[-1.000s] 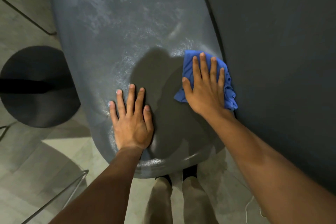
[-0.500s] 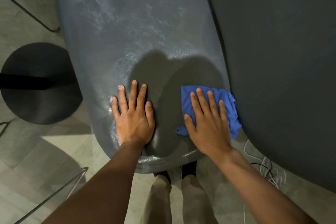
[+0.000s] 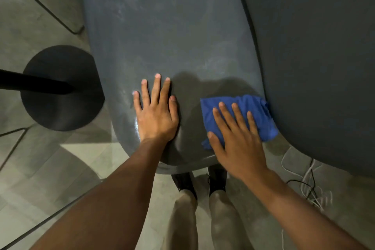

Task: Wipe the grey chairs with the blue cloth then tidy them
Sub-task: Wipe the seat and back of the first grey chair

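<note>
A grey chair [image 3: 172, 32] with a smooth rounded surface fills the middle of the view, streaked with faint wipe marks. My left hand [image 3: 155, 111] lies flat on its near part, fingers straight. My right hand [image 3: 236, 134] presses a folded blue cloth [image 3: 255, 111] flat against the chair's near right edge, fingers spread over the cloth. A second dark grey chair [image 3: 316, 63] stands right beside it; the cloth touches the gap between the two.
A black round base with a black pole [image 3: 60, 87] stands on the tiled floor at the left. Thin metal legs [image 3: 50, 8] cross the floor at upper left and lower left. Loose cables [image 3: 306, 186] lie at lower right. My shoes [image 3: 200, 182] show below the chair's edge.
My right hand has drawn the blue cloth down the chair's right side toward its near edge. My left hand has stayed flat in the same spot.
</note>
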Demonstrator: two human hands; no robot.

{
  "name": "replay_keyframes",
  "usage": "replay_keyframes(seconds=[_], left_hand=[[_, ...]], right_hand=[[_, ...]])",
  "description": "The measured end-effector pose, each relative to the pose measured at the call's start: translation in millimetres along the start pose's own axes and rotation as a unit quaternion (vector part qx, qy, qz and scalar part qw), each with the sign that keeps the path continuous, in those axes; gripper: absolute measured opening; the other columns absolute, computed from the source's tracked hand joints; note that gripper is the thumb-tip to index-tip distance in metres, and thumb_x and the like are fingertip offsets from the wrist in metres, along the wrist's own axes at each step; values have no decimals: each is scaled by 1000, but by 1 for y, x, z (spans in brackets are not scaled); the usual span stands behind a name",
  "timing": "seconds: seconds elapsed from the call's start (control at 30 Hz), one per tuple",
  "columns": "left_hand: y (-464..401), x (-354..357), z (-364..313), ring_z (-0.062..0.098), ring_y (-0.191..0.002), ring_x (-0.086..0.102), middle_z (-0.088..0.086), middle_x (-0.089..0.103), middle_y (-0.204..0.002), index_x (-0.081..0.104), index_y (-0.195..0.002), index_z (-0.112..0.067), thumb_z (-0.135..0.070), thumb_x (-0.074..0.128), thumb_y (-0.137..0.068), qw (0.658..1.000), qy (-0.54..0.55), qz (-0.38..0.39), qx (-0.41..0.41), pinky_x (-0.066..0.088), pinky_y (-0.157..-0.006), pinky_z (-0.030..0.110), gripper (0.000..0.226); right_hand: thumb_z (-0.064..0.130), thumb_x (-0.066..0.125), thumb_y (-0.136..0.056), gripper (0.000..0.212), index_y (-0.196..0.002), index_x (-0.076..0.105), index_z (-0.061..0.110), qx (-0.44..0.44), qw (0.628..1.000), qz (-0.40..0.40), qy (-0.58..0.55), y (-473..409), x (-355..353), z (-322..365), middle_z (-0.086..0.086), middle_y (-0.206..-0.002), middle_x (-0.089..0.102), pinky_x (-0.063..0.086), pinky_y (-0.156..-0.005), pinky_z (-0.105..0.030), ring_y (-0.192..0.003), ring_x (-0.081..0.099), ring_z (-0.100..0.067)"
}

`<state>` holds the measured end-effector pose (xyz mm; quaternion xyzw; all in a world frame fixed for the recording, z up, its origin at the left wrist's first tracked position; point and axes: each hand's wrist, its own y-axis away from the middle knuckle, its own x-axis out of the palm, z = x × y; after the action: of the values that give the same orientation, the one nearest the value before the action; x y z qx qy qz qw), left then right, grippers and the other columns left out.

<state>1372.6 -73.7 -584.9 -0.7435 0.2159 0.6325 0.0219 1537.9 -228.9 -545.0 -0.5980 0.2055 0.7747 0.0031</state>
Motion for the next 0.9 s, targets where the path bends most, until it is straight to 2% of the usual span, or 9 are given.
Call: replay_keyframes(seconds=[0.2,0.33,0.43,0.53,0.6,0.67,0.7,0.8,0.9], left_hand=[[-1,-12,-1,26,-159,2,-7,14,-172,28,-161,-32,-45,29,-110,999,37,21,6,3,-128,52,53],[9,-26,-21,31,-155,22,0,42,-161,59,-142,-23,-38,40,-104,990,135,-22,36,20,-123,57,45],[28,-29,-64,36,-142,44,7,62,-139,72,-120,-15,-29,48,-99,971,169,-87,146,36,-115,48,35],[35,-21,-122,34,-119,60,7,69,-117,73,-109,-14,-27,54,-96,970,171,-48,167,48,-100,43,27],[44,-12,-155,34,-125,57,7,65,-131,67,-127,-14,-39,46,-95,980,113,33,159,46,-103,46,45],[59,4,-168,34,-152,29,5,36,-163,36,-158,-18,-51,23,-92,981,11,115,156,27,-121,53,76],[64,11,-167,34,-157,14,2,21,-170,22,-164,-20,-52,16,-91,979,-19,133,153,16,-124,57,79],[71,19,-152,33,-159,-3,-3,7,-173,10,-165,-24,-55,28,-98,981,-28,123,146,4,-123,64,76],[77,15,-138,33,-159,-3,-6,6,-173,4,-165,-29,-58,43,-99,985,-32,120,121,2,-123,65,82]], right_hand=[[57,22,-101,66,-156,34,23,-18,999,27,-20,-3,-5,1,3,-165,27,16,-124,-56,-155,15,-23],[62,11,-92,76,-157,32,27,-13,990,70,-122,-34,-16,0,10,-167,21,1,-126,-44,-156,10,-15],[41,35,-102,54,-147,50,17,53,946,-7,-320,-52,-34,-12,1,-159,41,16,-122,-25,-148,35,-12],[28,39,-99,46,-134,64,11,149,912,-134,-359,-57,-58,-31,-6,-141,61,27,-108,-10,-132,54,-16],[22,41,-102,39,-130,67,13,202,900,-152,-355,-54,-65,-39,-5,-135,65,29,-102,-10,-126,57,-17],[21,42,-103,38,-131,66,14,213,903,-131,-350,-50,-64,-40,-4,-134,65,30,-102,-12,-125,57,-17],[22,42,-102,38,-132,66,14,204,908,-115,-347,-48,-60,-38,-4,-135,64,31,-105,-15,-126,56,-18],[23,44,-103,39,-137,60,12,166,925,-76,-332,-43,-45,-33,-5,-146,56,31,-112,-22,-135,50,-19],[26,44,-102,45,-145,52,17,149,938,-60,-307,-41,-40,-27,-2,-159,40,23,-123,-34,-148,33,-19]])
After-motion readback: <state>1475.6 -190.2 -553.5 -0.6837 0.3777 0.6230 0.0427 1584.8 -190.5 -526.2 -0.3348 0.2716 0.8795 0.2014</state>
